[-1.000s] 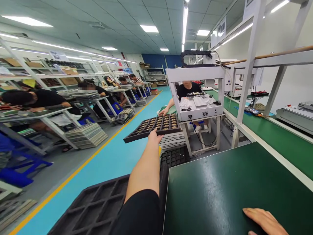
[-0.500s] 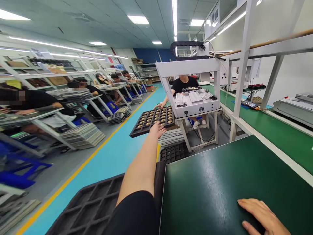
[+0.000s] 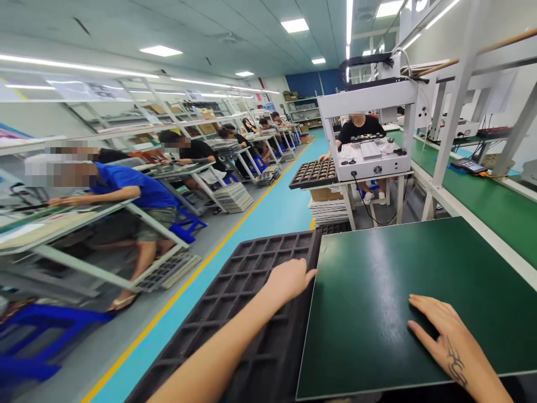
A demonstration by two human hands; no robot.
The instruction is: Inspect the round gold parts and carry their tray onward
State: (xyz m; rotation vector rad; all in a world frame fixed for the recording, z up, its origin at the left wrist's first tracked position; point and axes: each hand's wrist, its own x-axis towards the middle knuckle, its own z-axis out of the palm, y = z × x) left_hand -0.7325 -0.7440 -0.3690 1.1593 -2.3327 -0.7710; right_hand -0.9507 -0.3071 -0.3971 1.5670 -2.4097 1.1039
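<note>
My left hand (image 3: 289,280) is above the right side of a black tray (image 3: 235,266) divided into square compartments. Its fingers curl downward and the thumb points right, towards the green tabletop (image 3: 369,268). Whatever the fingers hold, if anything, is hidden under the hand. On the tabletop rests my right hand (image 3: 438,327), fingers extended and thumb apart, holding nothing. Farther off, a second black tray (image 3: 312,174) carries several round gold-coloured parts in its cells, with a co-worker's hand (image 3: 325,157) at its far edge.
A white bench machine (image 3: 377,165) stands ahead on a frame, a co-worker (image 3: 363,127) behind it. A green conveyor belt (image 3: 465,182) runs along the right. Across the blue aisle (image 3: 268,204), several people sit at benches, with a blue stool (image 3: 54,324) nearby.
My left hand has drawn back from the far tray of gold-coloured parts to above the near tray. The view has swung left. My right hand stays on the tabletop.
</note>
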